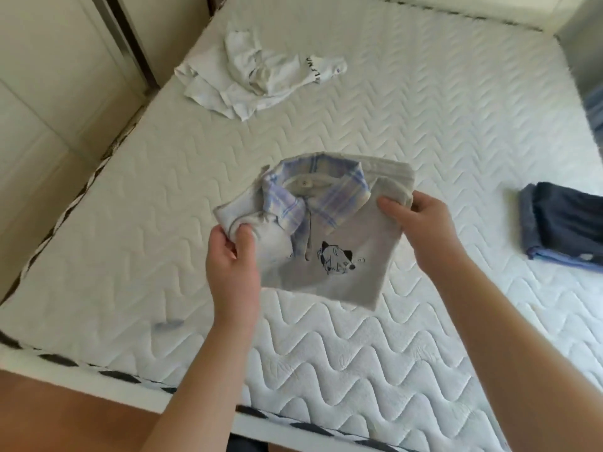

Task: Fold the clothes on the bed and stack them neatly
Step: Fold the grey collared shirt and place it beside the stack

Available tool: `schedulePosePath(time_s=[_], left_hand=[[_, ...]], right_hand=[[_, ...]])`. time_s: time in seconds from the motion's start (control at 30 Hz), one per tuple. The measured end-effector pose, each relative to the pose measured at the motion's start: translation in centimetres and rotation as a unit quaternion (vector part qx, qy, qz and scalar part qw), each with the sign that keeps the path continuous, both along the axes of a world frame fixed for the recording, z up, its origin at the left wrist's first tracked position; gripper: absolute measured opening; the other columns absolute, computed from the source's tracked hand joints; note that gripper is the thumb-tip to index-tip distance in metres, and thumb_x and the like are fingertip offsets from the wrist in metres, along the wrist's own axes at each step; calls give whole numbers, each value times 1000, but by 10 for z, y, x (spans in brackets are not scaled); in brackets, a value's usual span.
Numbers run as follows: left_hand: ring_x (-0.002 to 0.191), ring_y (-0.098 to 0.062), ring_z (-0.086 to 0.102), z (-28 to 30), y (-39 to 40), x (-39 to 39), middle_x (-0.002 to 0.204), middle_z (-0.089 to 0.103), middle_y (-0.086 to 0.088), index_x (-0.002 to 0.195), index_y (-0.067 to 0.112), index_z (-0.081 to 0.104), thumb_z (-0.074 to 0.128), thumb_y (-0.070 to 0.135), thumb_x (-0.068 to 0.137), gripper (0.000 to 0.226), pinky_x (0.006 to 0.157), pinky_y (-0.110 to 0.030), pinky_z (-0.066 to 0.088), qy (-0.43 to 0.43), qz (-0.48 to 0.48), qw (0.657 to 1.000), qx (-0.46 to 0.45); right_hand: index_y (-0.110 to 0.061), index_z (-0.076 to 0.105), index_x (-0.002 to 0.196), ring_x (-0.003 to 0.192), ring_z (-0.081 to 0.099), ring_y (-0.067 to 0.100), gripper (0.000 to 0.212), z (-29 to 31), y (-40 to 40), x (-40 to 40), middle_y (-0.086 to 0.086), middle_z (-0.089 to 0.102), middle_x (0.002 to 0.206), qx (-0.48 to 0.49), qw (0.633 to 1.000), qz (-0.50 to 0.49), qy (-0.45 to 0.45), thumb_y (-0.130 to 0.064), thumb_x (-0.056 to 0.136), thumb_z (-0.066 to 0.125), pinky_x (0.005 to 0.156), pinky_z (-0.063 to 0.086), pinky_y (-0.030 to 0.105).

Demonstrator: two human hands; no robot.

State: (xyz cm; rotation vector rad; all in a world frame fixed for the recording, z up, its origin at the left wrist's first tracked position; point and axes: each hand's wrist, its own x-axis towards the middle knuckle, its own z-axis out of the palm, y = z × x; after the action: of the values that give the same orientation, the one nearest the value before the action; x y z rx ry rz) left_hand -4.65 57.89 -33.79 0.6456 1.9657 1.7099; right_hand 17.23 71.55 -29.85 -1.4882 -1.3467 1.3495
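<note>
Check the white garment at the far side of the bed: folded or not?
Not folded. The white garment lies crumpled in a loose heap on the mattress, with uneven bunched layers.

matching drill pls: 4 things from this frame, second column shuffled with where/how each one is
1. grey shirt
2. white clothes
3. dark stack
4. mattress

A. crumpled, far side of the bed
B. folded, at the right edge
C. held by left hand and right hand
D. quilted, under everything

Pairs: 1-C, 2-A, 3-B, 4-D
</note>
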Motion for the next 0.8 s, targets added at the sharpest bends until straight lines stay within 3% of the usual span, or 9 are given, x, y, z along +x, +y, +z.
schedulePosePath(time_s=[0.07,0.13,0.23,0.3,0.47,0.53,0.57,0.63,0.8], left_hand=[[60,-8,48,37,2,3,65,54,14,79,25,51,54,33,93,16,56,-20,39,72,-27,997,4],[65,-11,53,75,2,5,69,59,9,84,25,55,57,34,92,12,59,-25,42,122,-65,990,8],[67,-10,57,125,-2,16,72,63,7,89,22,59,61,32,94,10,61,-28,43,177,-140,974,6],[70,-16,61,153,-7,29,74,66,3,89,22,60,61,33,94,13,63,-34,46,198,-184,963,2],[54,-6,54,183,-19,63,62,64,6,84,28,62,55,62,82,35,56,-24,45,151,-287,946,-3],[65,-13,60,186,-24,77,70,70,-1,85,22,65,59,64,79,43,69,-39,54,74,-321,944,-7],[71,-18,62,187,-26,83,77,73,-7,86,20,67,62,63,79,43,77,-50,55,39,-333,942,-2],[74,-20,63,191,-31,93,81,74,-11,88,19,70,66,60,78,42,81,-56,53,7,-348,937,7],[69,-19,57,202,-52,97,77,70,-18,86,17,68,64,68,77,52,70,-39,47,27,-370,928,27]], right_hand=[[-14,76,92,81,74,20,14,33,-19,29,6,77,88,0,999,-26,32,-22,81,79,64,58,25],[-13,75,91,83,74,21,15,64,-39,54,7,77,89,3,998,-38,43,-23,81,80,69,60,28],[-17,75,85,75,73,15,15,107,-77,92,4,76,85,26,997,-73,22,-29,78,82,63,58,23],[-17,74,82,70,71,15,17,132,-101,117,6,75,81,49,993,-108,5,-32,78,81,62,57,28],[-13,74,86,78,73,25,21,160,-147,173,11,75,85,66,983,-167,24,-30,77,83,72,59,42],[-15,75,91,87,74,30,22,164,-162,189,10,76,88,64,980,-183,40,-30,77,82,77,61,44],[-17,75,93,87,74,28,21,167,-170,195,8,77,89,65,979,-185,48,-30,78,82,76,61,41],[-17,77,93,85,74,23,17,172,-185,200,7,77,90,66,976,-192,73,-28,80,80,68,60,30],[-11,76,90,79,73,18,18,181,-221,192,11,76,89,74,973,-202,80,-28,84,76,63,57,22]])
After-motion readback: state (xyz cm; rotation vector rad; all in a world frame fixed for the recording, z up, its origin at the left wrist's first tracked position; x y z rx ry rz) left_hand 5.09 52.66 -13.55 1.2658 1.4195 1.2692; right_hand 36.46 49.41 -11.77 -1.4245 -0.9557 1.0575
